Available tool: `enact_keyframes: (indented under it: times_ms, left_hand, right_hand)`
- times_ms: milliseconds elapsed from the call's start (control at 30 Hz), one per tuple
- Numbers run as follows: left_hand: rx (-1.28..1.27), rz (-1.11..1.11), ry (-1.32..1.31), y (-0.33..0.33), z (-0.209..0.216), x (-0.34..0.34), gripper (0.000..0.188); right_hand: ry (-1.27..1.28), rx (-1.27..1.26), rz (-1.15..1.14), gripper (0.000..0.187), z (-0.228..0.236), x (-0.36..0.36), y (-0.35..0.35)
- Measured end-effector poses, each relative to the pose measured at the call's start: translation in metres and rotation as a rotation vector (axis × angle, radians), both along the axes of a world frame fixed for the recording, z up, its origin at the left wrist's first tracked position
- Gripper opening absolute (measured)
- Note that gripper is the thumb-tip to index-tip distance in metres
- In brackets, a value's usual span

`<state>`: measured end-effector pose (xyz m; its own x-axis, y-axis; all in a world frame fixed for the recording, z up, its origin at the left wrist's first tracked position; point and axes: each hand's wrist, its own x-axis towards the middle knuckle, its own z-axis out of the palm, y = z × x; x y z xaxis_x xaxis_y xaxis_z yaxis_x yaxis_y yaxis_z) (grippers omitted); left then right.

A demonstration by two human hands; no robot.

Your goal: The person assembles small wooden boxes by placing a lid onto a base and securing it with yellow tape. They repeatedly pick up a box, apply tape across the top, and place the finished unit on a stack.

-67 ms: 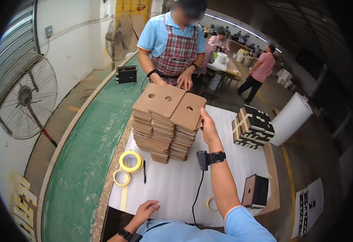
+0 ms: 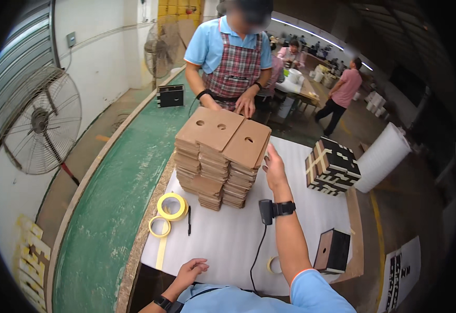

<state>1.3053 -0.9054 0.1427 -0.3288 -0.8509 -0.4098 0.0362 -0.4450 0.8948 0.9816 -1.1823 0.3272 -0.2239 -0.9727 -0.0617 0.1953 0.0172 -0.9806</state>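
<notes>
The right hand (image 2: pixel 275 169) is reaching along the right side of the stacked brown cardboard sheets (image 2: pixel 223 156), its palm turned toward them and its fingers spread apart and gripping nothing visible; whether the fingertips are touching the sheets is hard to tell. The left hand (image 2: pixel 190 272) is hovering by the counter's near edge, loosely half curled and holding nothing. A black wrist strap (image 2: pixel 284 208) is circling the right wrist, with a cable (image 2: pixel 255 258) trailing from its device.

The sheets are standing in tall, uneven piles on the white-covered counter (image 2: pixel 306 224), the top ones showing round holes. To their near left, a large yellow tape roll (image 2: pixel 161 205) is touching a smaller tape roll (image 2: pixel 159 236), and a black pen (image 2: pixel 189 221) is lying just beside them. At near right, a black box with a brown face (image 2: pixel 340 251) is sitting; farther back, taped black boxes (image 2: pixel 332 167) are standing near a white wrap roll (image 2: pixel 384 156).

Across the piles, a co-worker in a plaid apron (image 2: pixel 230 70) is bending forward, both hands behind the sheets.
</notes>
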Motion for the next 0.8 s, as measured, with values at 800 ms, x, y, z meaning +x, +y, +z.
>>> enact_keyframes:
  times_ms: [800]
  left_hand:
    - [-0.038, -0.491, -0.736, -0.012, -0.039, -0.053, 0.030]
  right_hand:
    - [1.357, 0.331, 0.708, 0.099, -0.222, 0.041, 0.228]
